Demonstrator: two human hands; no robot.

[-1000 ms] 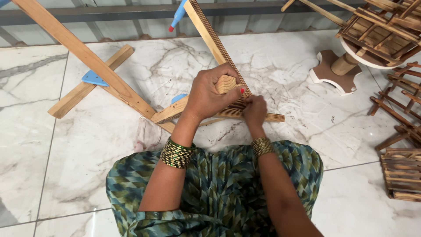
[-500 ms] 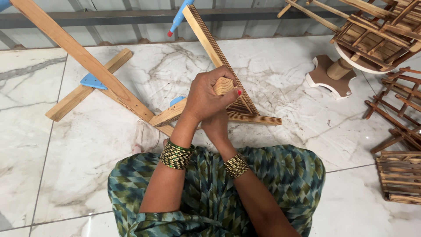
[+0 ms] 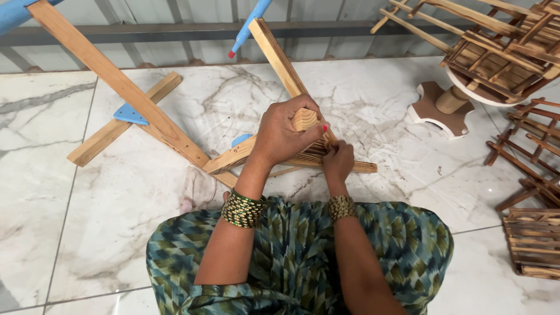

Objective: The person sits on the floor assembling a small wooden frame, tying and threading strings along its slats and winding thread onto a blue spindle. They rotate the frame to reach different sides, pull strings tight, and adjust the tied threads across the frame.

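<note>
I sit on a marble floor [image 3: 76, 233] in front of a frame of long wooden bars [image 3: 116, 81] that cross in an X and stand on a flat wooden base bar [image 3: 233, 157]. My left hand [image 3: 286, 131] is closed over a short round wooden block [image 3: 304, 119] held against the right-hand sloping bar [image 3: 280, 55]. Just below it, my right hand [image 3: 338, 160] pinches thin wooden strips [image 3: 350, 166] lying along the base. Bangles circle both wrists.
A blue bracket [image 3: 131, 114] joins the left bars. A round wooden stand [image 3: 437, 111] with a slatted rack [image 3: 496, 52] on it is at the upper right. More slatted wooden pieces [image 3: 534, 239] lie along the right edge. A metal wall rail [image 3: 175, 32] runs behind.
My right hand drew back toward me and under the left hand, then came out again to the thin strips. The left hand stayed on the block.
</note>
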